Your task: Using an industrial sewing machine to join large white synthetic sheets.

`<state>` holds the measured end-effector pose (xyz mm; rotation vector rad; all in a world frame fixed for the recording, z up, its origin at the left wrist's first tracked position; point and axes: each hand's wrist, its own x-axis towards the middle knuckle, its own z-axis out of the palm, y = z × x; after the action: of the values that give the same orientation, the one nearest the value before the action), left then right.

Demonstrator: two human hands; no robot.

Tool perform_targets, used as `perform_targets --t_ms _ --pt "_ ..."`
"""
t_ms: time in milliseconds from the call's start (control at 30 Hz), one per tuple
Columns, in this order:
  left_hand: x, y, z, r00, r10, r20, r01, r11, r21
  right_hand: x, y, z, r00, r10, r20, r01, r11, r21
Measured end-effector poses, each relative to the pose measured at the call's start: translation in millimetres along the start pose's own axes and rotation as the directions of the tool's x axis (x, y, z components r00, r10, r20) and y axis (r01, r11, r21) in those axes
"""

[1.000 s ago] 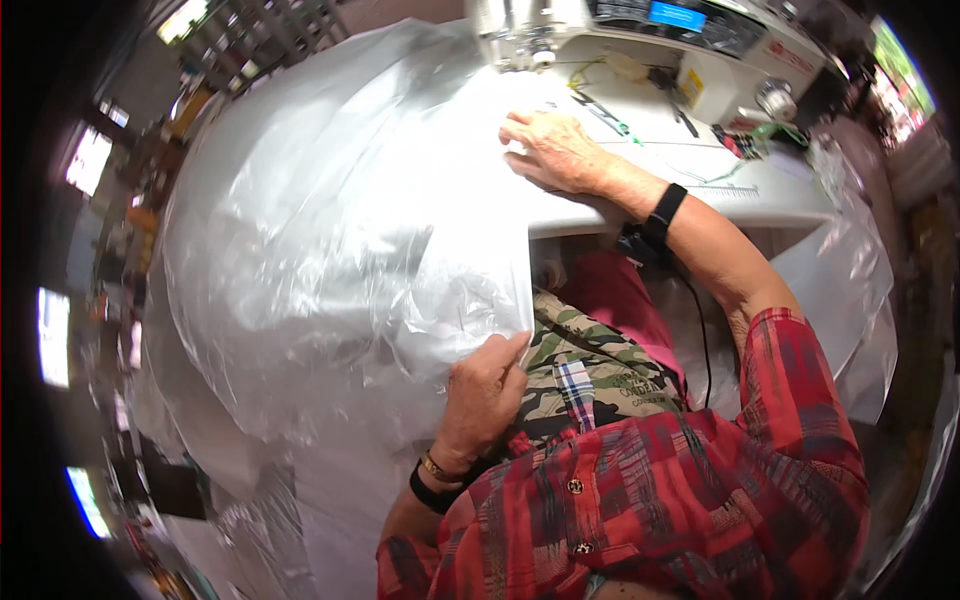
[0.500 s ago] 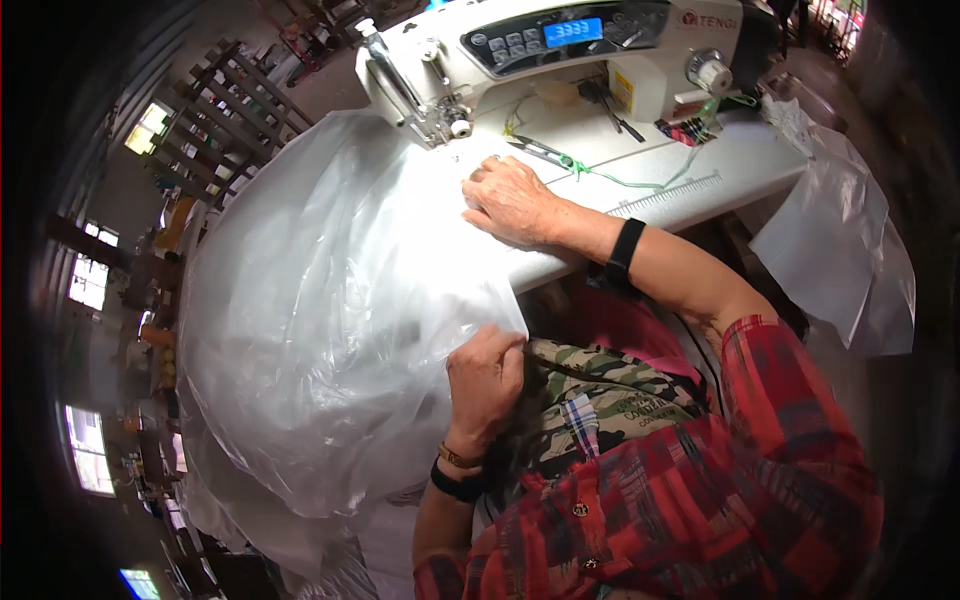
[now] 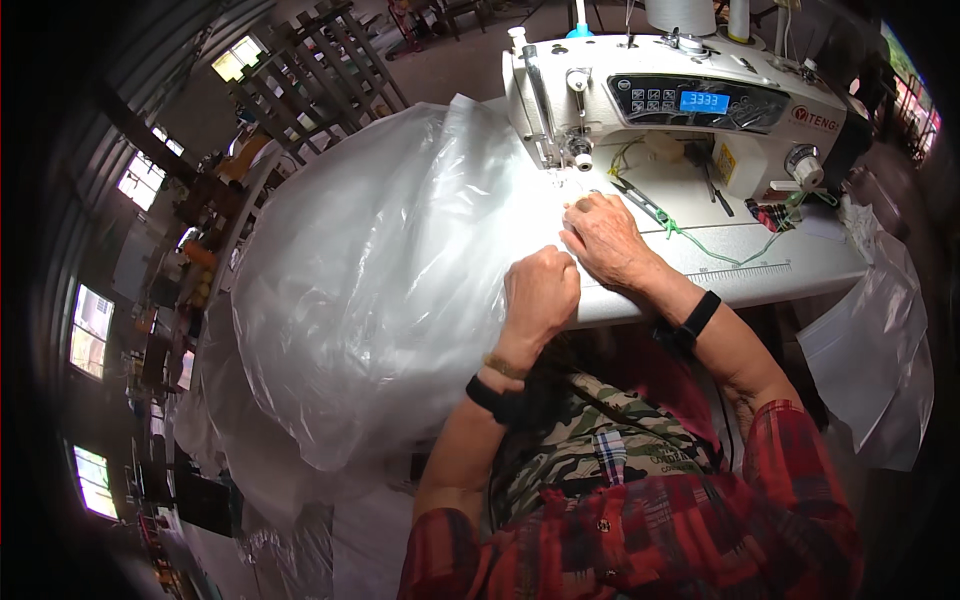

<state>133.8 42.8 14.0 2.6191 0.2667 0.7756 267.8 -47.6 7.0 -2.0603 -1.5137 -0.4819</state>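
A large, translucent white plastic sheet [image 3: 370, 260] billows over the left of the sewing table, its right edge running under the bright light of a white sewing machine [image 3: 700, 90]. My left hand [image 3: 541, 295] is closed on that edge, knuckles up, close to the table's front. Just beyond it and to the right, my right hand [image 3: 608, 238] has its fingers curled and pressed together at the sheet's edge, below the needle area [image 3: 562, 175]. Glare washes out the sheet there, and the fingertips of both hands are partly hidden.
Thread snips [image 3: 640, 196] on a green cord [image 3: 720, 258] lie right of my right hand. More plastic sheeting [image 3: 870, 345] hangs off the table's right end. Thread cones [image 3: 682, 16] stand behind the machine, and a slatted wooden rack [image 3: 315, 80] is at the back left.
My left hand has come up from the lap side to beside my right hand, bringing the sheet's edge along. The view has shifted, so the machine now appears farther right and lower.
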Motion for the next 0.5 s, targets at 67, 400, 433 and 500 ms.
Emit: perform_targets --t_ms 67,400,433,500 --pt "13.8 -1.7 5.5 0.999 -0.028 -0.030 0.029 0.999 0.037 1.0 1.6 0.9 1.000 0.001 0.005 -0.001 1.000 -0.003" --pt "14.5 -1.9 -10.1 0.992 -0.030 0.123 0.032 0.999 -0.015 0.5 10.9 4.4 1.000 0.019 -0.023 -0.019 1.000 0.010" --pt "4.4 9.6 -20.0 0.997 0.051 0.065 -0.049 0.998 -0.040 0.4 9.9 1.9 1.000 0.025 -0.009 -0.025 1.000 -0.002" --pt "-12.4 14.7 -25.5 0.994 0.078 0.071 -0.075 0.996 -0.052 -1.5 12.1 4.1 0.999 0.041 0.026 -0.041 0.999 -0.014"
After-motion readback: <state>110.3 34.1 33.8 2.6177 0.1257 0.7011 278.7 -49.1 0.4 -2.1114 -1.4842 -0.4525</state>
